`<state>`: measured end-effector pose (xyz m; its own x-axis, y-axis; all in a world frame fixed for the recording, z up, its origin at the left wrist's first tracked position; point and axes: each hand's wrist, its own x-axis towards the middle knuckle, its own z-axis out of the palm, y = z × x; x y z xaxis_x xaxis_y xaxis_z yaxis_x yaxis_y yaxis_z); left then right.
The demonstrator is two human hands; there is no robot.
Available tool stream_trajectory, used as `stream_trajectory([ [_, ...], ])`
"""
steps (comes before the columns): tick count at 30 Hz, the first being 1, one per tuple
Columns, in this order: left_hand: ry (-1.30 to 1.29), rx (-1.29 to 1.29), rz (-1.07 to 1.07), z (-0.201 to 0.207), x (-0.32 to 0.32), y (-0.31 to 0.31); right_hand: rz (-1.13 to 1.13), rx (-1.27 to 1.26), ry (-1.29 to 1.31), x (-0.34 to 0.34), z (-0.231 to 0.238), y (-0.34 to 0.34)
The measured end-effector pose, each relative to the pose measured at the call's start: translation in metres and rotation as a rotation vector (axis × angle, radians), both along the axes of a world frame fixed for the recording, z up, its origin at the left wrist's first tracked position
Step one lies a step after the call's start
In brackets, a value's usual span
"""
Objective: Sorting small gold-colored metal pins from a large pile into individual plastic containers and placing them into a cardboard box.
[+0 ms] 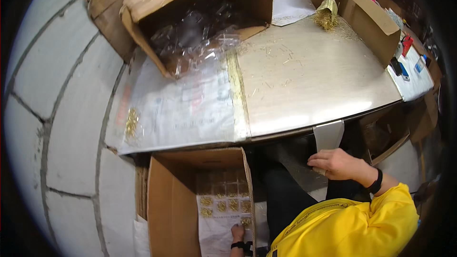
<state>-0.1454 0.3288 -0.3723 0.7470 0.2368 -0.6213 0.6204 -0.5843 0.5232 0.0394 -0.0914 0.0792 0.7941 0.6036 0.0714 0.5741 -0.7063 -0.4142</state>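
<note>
My left hand [237, 232] reaches down into a tall cardboard box [173, 200]. Its fingers are closed at the edge of a small clear plastic box [246, 222] with gold-coloured pins inside. Several similar filled boxes [221, 205] lie in rows beyond that hand, on a white sheet [214, 235]. Over my lap, just off the table's front edge, my right hand [340, 163] is closed with its fingers curled. Something pale shows beneath those fingers, too covered to name. A white strip [329, 134] hangs from the table edge right behind this hand.
On the table [304, 100], an open cardboard carton [157, 0] lies sideways, full of clear plastic boxes [195, 33]. A gold pin pile [132, 123] lies at left; a bag spilling pins [326, 18] lies at the far right. Cardboard walls [373, 28] border the right side.
</note>
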Motion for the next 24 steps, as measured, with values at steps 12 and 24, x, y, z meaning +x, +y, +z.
stream_trajectory([
  [12, -0.972, -0.052, -0.54, 0.45, 0.321, -0.087, -0.121, -0.091, -0.241, 0.293, -0.005, -0.081],
  [24, -0.569, 0.391, -0.706, 0.41, 0.579, -0.233, -0.256, -0.373, -0.043, 0.457, -0.026, -0.012],
])
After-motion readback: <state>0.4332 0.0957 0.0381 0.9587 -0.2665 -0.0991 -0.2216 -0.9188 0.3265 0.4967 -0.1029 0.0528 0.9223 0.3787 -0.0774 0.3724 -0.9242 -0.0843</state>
